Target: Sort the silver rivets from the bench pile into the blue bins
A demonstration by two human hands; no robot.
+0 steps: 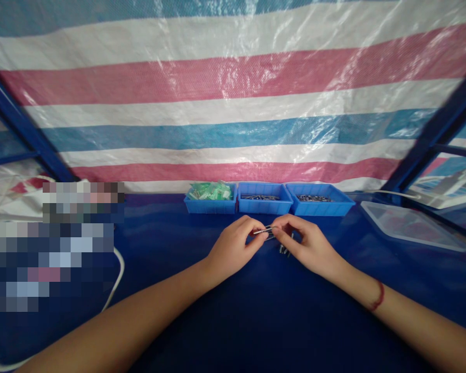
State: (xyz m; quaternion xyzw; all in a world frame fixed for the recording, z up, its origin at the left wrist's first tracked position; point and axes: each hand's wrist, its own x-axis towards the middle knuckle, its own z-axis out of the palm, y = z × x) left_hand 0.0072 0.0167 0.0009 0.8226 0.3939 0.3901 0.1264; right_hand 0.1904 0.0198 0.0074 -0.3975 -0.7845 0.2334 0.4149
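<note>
Between my two hands a thin, shiny metal rod (261,231) lies almost level above the blue table. My left hand (235,243) pinches it toward its left end with thumb and forefinger. At its right end the fingers of my right hand (305,242) are closed, and whatever small part they may cover is hidden. Just below the fingertips, another slim metal piece (271,238) shows in part. Several small metal pieces (283,249) lie on the table beside my right thumb, partly hidden by it.
Behind the hands stand a blue bin (212,207) with green packets, a blue bin (259,208) of thin metal rods and a blue bin (322,209) of small metal parts. A clear plastic lid (411,228) lies right; a white cable (118,277) runs left. Striped sheeting (233,129) hangs behind.
</note>
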